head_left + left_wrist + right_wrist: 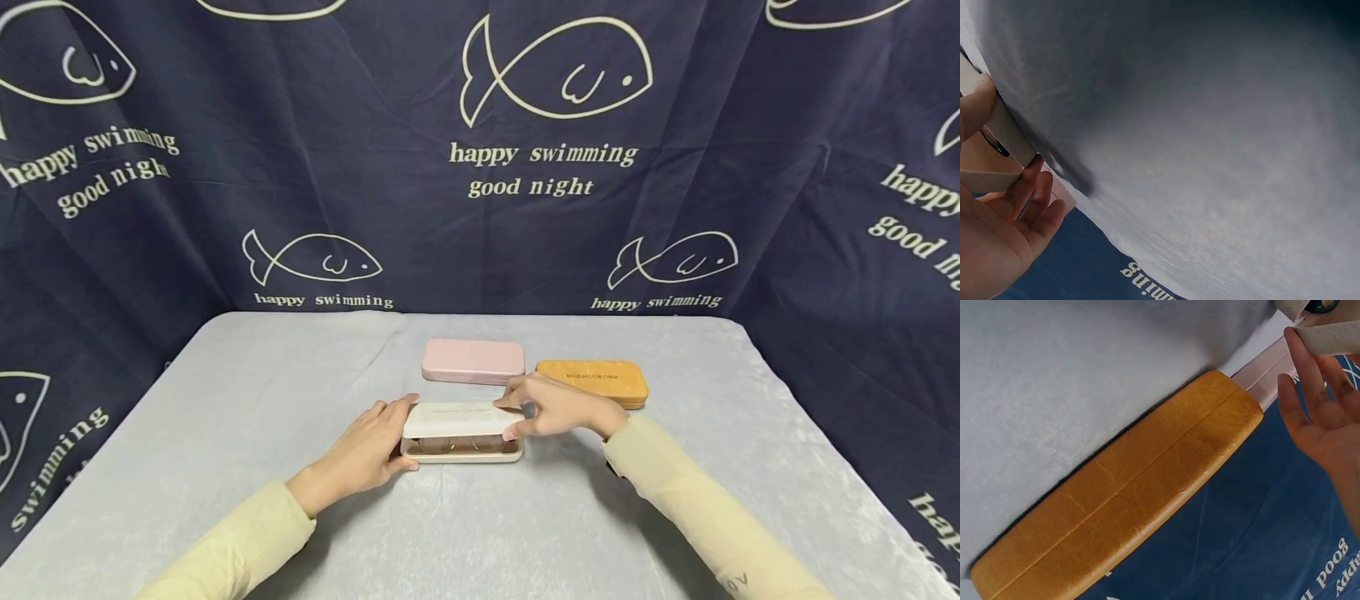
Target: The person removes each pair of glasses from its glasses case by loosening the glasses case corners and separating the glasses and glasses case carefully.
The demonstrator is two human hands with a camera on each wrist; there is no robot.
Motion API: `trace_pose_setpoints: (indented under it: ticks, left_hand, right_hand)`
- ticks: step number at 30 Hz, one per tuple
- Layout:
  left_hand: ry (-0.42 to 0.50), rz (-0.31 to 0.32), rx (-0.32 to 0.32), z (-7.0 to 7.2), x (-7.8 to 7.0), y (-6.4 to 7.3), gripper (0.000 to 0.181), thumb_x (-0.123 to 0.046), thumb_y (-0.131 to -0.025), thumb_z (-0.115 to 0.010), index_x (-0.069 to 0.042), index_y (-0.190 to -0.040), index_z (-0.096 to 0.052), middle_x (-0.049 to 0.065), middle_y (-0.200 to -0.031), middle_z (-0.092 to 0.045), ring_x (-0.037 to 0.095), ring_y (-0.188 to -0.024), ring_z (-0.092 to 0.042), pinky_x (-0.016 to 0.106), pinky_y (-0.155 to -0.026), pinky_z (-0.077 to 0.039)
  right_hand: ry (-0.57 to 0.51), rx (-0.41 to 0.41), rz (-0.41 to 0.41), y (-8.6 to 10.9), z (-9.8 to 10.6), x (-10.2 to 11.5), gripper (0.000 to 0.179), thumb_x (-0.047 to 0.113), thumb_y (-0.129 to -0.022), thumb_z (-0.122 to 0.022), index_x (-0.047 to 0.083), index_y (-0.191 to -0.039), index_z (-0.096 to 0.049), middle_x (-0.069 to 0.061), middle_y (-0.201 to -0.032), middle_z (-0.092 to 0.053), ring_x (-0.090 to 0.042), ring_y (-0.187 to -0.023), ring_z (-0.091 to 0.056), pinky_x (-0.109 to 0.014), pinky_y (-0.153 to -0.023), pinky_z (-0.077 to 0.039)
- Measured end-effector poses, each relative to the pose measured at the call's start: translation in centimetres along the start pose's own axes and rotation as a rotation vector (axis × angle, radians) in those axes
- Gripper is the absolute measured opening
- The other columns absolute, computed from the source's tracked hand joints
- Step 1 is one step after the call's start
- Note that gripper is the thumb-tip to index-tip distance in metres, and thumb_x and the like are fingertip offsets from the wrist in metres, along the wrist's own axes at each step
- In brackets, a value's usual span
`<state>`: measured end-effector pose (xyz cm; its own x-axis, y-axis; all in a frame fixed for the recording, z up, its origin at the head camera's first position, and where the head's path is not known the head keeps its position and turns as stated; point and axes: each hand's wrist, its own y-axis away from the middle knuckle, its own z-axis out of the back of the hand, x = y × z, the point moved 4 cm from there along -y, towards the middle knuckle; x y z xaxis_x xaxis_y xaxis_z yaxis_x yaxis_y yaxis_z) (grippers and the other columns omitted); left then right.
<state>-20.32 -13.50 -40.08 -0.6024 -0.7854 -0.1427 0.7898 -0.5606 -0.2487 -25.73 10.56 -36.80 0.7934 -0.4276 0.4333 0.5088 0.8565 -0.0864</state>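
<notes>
A white glasses case (459,419) lies on the table with its lid partly raised. Through the gap at its front, a pair of glasses (487,445) shows inside. My left hand (367,444) grips the case's left end, thumb at the front and fingers at the back. The left wrist view shows that thumb (977,106) on the base wall (1015,134). At the other end, my right hand (555,406) holds the lid's right edge between thumb and fingers. In the right wrist view the lid (1330,339) meets the fingertips, and the thumb is out of sight.
Behind the white case lies a closed pink case (472,360). A closed mustard-yellow case (600,381) sits back right, close to my right wrist. A pale cloth (300,375) covers the table, and a dark blue printed curtain (420,192) hangs behind it.
</notes>
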Motion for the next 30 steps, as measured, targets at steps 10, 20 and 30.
trace_pose_setpoints:
  ticks: [10, 20, 30]
  left_hand:
    - [0.013, 0.036, 0.008, -0.05, -0.01, -0.07, 0.092, -0.038, -0.066, -0.078, 0.003, -0.135, -0.033, 0.012, -0.121, -0.055, 0.02, -0.091, -0.052, 0.035, -0.077, -0.045]
    - [0.037, 0.105, 0.001, 0.03, 0.05, -0.11, 0.091, -0.039, -0.063, -0.08, 0.002, -0.132, -0.036, 0.014, -0.112, -0.06, 0.023, -0.094, -0.054, 0.037, -0.081, -0.047]
    - [0.035, 0.12, -0.013, -0.05, 0.1, -0.15, 0.096, -0.038, -0.06, -0.082, 0.006, -0.131, -0.034, 0.017, -0.109, -0.061, 0.028, -0.098, -0.055, 0.041, -0.085, -0.047]
  right_hand:
    - [-0.044, 0.047, -0.025, -0.12, 0.0, -0.28, 0.049, 0.029, -0.082, -0.065, -0.005, -0.117, -0.059, -0.009, -0.101, -0.062, -0.008, -0.067, -0.048, -0.019, -0.062, -0.043]
    - [-0.099, 0.09, -0.017, -0.35, 0.23, -0.28, 0.045, 0.024, -0.088, -0.058, -0.008, -0.119, -0.056, -0.014, -0.11, -0.062, -0.02, -0.094, -0.059, -0.033, -0.081, -0.05]
    - [-0.195, 0.106, -0.036, -0.64, 0.34, -1.02, 0.029, 0.02, -0.092, -0.052, 0.001, -0.111, -0.064, -0.01, -0.107, -0.066, -0.019, -0.099, -0.06, -0.034, -0.089, -0.047]
